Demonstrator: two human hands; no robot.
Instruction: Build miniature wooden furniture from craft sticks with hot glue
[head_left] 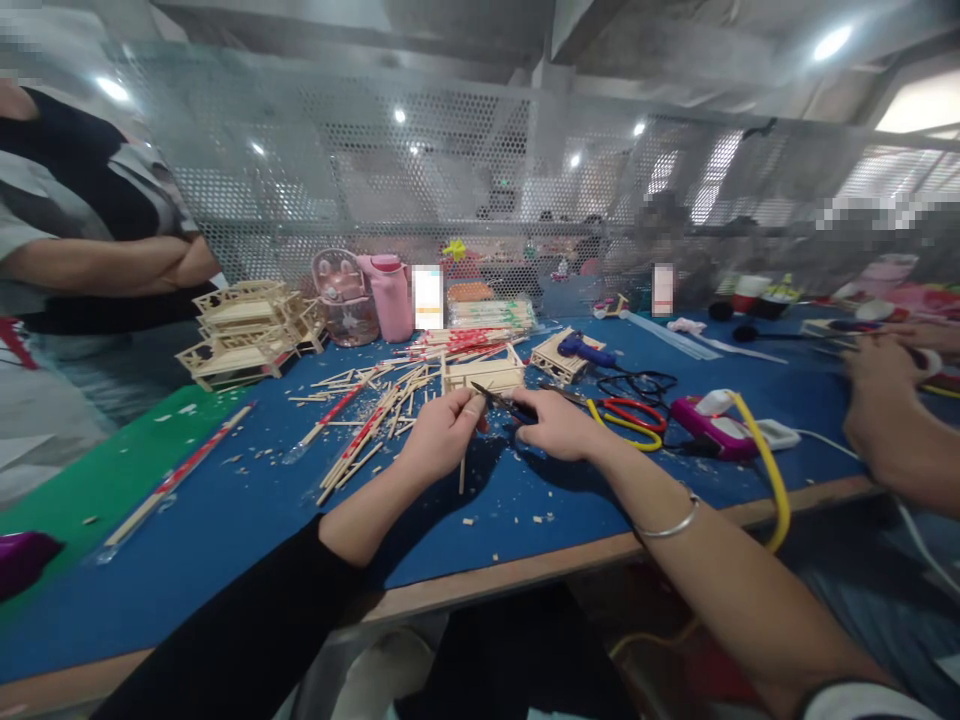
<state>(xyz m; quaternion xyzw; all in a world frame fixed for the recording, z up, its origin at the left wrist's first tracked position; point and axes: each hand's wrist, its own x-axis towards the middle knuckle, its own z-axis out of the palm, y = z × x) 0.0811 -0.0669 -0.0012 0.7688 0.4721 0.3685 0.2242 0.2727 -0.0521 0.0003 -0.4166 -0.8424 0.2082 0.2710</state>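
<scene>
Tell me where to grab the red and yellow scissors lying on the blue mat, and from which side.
Take the red and yellow scissors by the handle loops, probably coming from above on the near side. They lie flat on the blue mat with the loops open toward the table edge. The blades point toward the right hand and the small cutter it works with the left hand, so that end is crowded.

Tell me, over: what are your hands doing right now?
Left hand pinching a thin wooden stick. Right hand gripping dark cutters at the stick. Loose sticks left.
</scene>
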